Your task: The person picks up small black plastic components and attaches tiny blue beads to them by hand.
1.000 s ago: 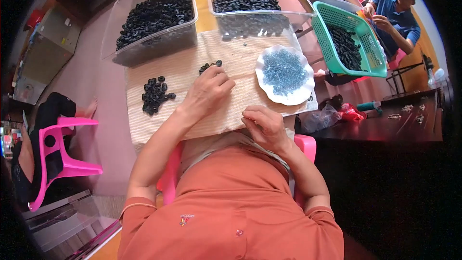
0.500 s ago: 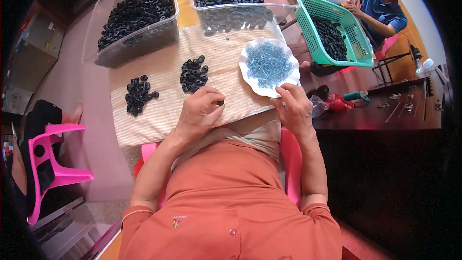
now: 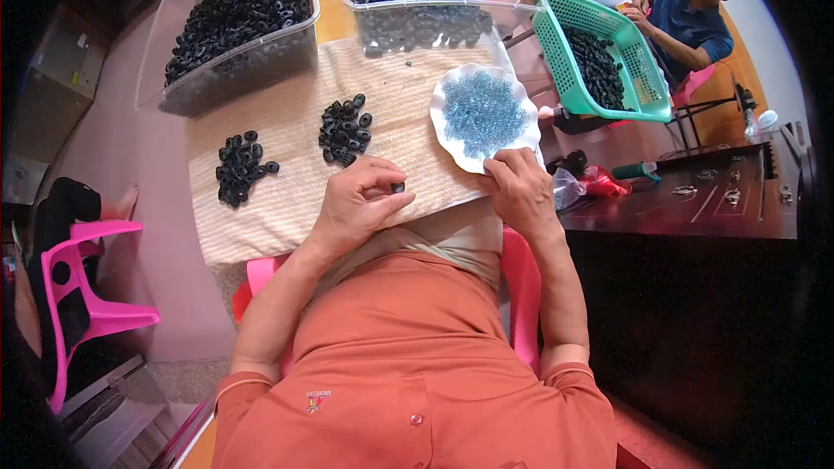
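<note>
Between the thumb and fingers of my left hand (image 3: 358,206) is a small black plastic piece (image 3: 398,188), held just above the cloth's near edge. My right hand (image 3: 523,193) is at the near rim of a white scalloped plate (image 3: 470,162), its fingers drawn together; what they hold, if anything, is hidden. Many tiny clear-blue beads (image 3: 483,111) fill the plate. A loose pile of black pieces (image 3: 345,132) lies beyond my left hand, and a second pile (image 3: 241,170) lies farther left. Both rest on the striped cream cloth (image 3: 287,221).
Two clear bins, left (image 3: 239,71) and middle (image 3: 421,24), hold more black pieces along the far side. A green basket (image 3: 653,91) with black pieces stands far right, near another person (image 3: 686,22). Pink chair (image 3: 109,295) at left; dark wooden surface (image 3: 660,214) at right.
My right hand has moved slightly up and left to the plate's rim, its fingers closing in. My left hand keeps the black piece. The whole view has shifted a little.
</note>
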Demonstrator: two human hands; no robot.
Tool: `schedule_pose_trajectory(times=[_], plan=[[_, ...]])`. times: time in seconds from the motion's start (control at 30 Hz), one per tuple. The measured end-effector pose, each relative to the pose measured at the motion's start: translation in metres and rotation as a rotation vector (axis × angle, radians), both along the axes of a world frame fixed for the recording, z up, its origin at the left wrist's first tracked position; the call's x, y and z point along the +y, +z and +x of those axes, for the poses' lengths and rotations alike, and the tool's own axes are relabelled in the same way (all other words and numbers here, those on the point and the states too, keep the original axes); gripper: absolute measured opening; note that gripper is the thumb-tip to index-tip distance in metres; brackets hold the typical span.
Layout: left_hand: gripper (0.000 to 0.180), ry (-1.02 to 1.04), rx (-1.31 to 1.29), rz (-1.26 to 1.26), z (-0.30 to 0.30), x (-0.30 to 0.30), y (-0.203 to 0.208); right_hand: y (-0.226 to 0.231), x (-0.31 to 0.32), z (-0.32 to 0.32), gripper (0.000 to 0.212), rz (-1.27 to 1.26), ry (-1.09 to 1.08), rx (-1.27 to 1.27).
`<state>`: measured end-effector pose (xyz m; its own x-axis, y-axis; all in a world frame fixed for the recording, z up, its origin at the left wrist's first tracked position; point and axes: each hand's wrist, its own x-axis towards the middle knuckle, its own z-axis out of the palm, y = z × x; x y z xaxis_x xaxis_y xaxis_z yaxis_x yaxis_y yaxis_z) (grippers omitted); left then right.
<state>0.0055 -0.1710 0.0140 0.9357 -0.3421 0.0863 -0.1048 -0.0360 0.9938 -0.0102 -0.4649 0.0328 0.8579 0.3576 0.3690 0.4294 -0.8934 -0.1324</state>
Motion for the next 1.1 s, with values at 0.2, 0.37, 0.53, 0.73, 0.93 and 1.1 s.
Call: schedule_pose_trajectory(times=[0.2, 0.37, 0.53, 0.73, 0.93, 1.1], plan=[[0.013, 0.002, 0.027, -0.001, 0.001, 0.001, 0.000, -0.002, -0.002, 0.000, 0.009, 0.014, 0.023, -0.024], [0.013, -0.021, 0.019, -0.026, 0.000, 0.001, -0.007, -0.003, -0.005, -0.001, 0.007, 0.017, 0.049, -0.029], [0.019, -0.001, 0.147, -0.065, -0.003, -0.001, -0.015, 0.000, -0.005, 0.000, 0.008, 0.057, 0.073, -0.028], [0.018, -0.039, 0.245, -0.079, -0.005, -0.002, -0.012, 0.007, -0.006, 0.000, 0.014, 0.223, 0.090, 0.004], [0.017, -0.039, 0.270, -0.168, -0.007, -0.005, -0.013, 0.006, -0.008, 0.005, 0.013, 0.306, 0.086, -0.014], [0.019, -0.041, 0.291, -0.184, -0.008, -0.005, -0.013, 0.005, -0.009, 0.008, 0.014, 0.350, 0.075, -0.031]])
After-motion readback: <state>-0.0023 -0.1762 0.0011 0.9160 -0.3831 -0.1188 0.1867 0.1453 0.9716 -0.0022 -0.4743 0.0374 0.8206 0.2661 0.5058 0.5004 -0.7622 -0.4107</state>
